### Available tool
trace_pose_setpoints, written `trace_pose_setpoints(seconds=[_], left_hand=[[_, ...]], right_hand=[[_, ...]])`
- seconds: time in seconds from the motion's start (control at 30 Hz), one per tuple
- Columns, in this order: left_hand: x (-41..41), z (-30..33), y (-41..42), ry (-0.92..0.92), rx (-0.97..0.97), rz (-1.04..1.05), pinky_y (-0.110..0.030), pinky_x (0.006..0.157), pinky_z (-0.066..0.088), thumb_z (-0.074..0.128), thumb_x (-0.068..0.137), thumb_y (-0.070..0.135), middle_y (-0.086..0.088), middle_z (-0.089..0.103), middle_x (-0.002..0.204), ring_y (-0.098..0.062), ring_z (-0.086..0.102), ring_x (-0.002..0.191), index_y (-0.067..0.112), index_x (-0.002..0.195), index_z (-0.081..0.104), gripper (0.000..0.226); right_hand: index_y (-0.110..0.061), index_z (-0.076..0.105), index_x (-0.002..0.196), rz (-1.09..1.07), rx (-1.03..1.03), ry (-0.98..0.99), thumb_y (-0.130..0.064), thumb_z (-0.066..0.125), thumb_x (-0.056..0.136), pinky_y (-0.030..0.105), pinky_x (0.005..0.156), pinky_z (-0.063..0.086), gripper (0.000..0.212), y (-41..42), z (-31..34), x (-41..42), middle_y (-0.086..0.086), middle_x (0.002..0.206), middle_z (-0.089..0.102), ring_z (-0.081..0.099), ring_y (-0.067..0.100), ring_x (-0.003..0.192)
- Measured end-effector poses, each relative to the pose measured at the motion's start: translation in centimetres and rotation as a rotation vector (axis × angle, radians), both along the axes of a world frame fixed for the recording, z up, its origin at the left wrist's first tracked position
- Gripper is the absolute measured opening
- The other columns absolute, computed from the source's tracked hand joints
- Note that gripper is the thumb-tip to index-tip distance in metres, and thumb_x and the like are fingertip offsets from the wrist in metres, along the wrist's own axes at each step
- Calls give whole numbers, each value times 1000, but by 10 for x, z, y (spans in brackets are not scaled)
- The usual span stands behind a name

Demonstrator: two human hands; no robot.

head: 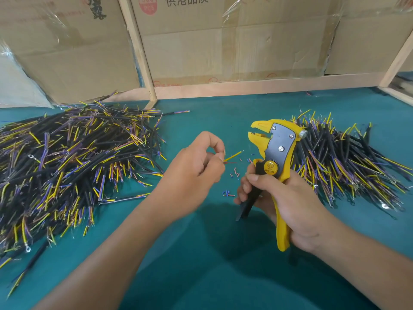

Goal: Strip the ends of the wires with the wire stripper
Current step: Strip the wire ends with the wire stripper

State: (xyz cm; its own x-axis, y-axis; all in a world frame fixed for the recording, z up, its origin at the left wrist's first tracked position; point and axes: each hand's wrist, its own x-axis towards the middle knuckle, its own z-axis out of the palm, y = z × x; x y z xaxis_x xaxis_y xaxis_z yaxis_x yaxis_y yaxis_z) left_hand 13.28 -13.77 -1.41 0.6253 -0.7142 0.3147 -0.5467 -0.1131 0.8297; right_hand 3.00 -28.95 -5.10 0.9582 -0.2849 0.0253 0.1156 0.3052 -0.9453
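Observation:
My left hand (201, 164) pinches a wire between thumb and fingers; its thin yellow end (233, 155) and a red strand stick out to the right. My right hand (283, 202) grips the handles of a yellow and grey wire stripper (276, 151), held upright with its jaws pointing left and slightly apart. The wire end sits a short way left of the jaws, not touching them. Most of the held wire is hidden inside my left fist.
A big heap of black cables with yellow, purple and blue ends (67, 157) covers the left of the green table (212, 253). A smaller heap (348, 162) lies right of the stripper. Bits of cut insulation (232, 175) lie between my hands. Cardboard boxes and a wooden frame (143, 63) stand behind.

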Motion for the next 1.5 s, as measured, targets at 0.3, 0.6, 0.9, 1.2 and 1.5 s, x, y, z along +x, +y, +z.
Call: trace_pose_setpoints(seconds=[0.3,0.6,0.9,1.2,1.5], left_hand=[[8,7,7,26,-94,-3,-29,47,20,43,85,38,12,31,50,-18,21,51,32,84,44,6],[10,7,9,-2,-41,66,-23,43,21,42,91,27,11,32,50,-12,20,47,27,87,43,4],[11,7,9,-76,33,70,-26,46,23,40,93,31,9,34,51,-14,23,47,30,89,40,4],[12,5,9,-104,39,28,-26,48,23,40,94,30,9,36,51,-15,25,48,30,90,39,5],[15,1,6,-68,-57,23,-21,48,28,46,97,29,7,35,59,-14,28,50,33,102,35,14]], right_hand=[[-6,69,90,386,154,173,-20,74,75,44,67,53,21,-9,7,-6,15,74,53,53,31,65],[-4,64,91,535,154,149,-21,71,80,45,68,51,21,-4,10,-11,15,73,52,51,30,63],[-3,64,90,515,172,147,-22,72,80,45,68,50,23,-5,13,-13,15,73,51,50,31,63],[-4,64,90,511,185,135,-24,75,79,46,68,50,26,-5,12,-12,15,73,51,49,31,64],[-4,64,91,487,238,127,-28,83,76,46,68,51,35,-11,2,-4,14,73,51,51,31,63]])
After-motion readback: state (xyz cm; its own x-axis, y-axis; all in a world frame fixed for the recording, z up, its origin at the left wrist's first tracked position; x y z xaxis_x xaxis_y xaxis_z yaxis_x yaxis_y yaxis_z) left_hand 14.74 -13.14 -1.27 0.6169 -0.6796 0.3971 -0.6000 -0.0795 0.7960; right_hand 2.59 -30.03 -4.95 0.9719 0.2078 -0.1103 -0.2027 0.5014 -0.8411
